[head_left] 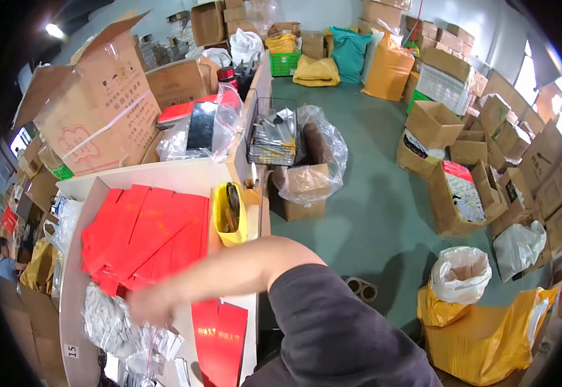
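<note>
My right arm, in a dark sleeve, reaches leftward across the worktable. My right hand [151, 306] is smeared by motion, so its fingers do not show clearly. It is over the near edge of a heaped pile of red paper sleeves [145, 226], beside a bundle of clear plastic-wrapped pieces [110, 322]. Whether it holds anything I cannot tell. Nearer to me, flat red sleeves with gold lettering [222, 342] lie on the table's right side. My left hand is out of sight.
A yellow container [230, 216] with dark-handled tools stands at the table's right edge. Beyond the partition are a large open carton [104, 106] and a phone-like black slab [202, 126] on plastic. Cartons [458, 200] and a yellow sack [487, 345] line the right floor.
</note>
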`<state>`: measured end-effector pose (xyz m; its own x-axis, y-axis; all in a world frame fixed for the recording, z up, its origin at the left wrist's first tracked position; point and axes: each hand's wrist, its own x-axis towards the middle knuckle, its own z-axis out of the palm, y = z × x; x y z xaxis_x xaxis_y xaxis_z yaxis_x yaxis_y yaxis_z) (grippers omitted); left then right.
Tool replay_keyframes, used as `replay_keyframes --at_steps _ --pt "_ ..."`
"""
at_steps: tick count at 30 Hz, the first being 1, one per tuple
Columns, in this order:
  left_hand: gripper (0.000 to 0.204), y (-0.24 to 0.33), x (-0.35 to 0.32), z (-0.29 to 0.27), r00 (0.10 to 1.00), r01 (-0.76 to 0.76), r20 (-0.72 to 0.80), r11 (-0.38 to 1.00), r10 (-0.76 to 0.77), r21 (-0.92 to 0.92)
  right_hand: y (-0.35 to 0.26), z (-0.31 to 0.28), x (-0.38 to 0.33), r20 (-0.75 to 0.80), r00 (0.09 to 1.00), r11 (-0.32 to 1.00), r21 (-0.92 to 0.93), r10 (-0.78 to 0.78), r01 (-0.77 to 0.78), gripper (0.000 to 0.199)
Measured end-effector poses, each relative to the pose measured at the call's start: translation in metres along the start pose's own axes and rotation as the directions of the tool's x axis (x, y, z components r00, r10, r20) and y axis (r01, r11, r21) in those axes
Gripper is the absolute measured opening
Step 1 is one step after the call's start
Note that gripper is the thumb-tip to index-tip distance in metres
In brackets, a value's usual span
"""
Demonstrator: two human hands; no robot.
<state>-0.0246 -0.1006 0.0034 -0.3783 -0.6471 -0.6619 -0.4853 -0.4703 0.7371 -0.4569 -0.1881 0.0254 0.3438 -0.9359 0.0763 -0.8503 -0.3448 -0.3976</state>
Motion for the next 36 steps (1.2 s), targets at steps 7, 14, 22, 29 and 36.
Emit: replay_keyframes --at_steps 7,14,22,29,36 --pt "0.049 0.043 -0.009 0.107 0.957 -0.238 0.199 0.963 0.211 0.126 -0.119 0.137 -0.038 0.268 0.885 0.897 -0.127 -0.380 0.424 0.042" --pt "0.036 0.010 0.011 0.069 0.994 -0.086 0.067 0.994 0.082 0.063 -0.123 0.155 -0.020 0.291 0.811 0.797 -0.201 -0.507 0.570 0.050" --pt "0.044 0.017 -0.004 0.107 0.946 -0.253 0.173 0.958 0.274 -0.134 -0.126 0.204 -0.041 0.130 0.972 0.749 0.660 -0.195 0.062 0.017" --pt "0.047 -0.061 -0.035 0.066 0.634 -0.071 -0.595 0.803 0.495 0.592 -0.175 0.111 -0.075 -0.053 0.997 0.980 0.194 0.051 -0.040 0.046" --pt "0.061 -0.063 -0.035 0.075 0.704 -0.035 -0.560 0.809 0.437 0.587 -0.180 0.124 -0.062 0.283 0.952 0.993 -0.036 0.119 -0.113 0.041"
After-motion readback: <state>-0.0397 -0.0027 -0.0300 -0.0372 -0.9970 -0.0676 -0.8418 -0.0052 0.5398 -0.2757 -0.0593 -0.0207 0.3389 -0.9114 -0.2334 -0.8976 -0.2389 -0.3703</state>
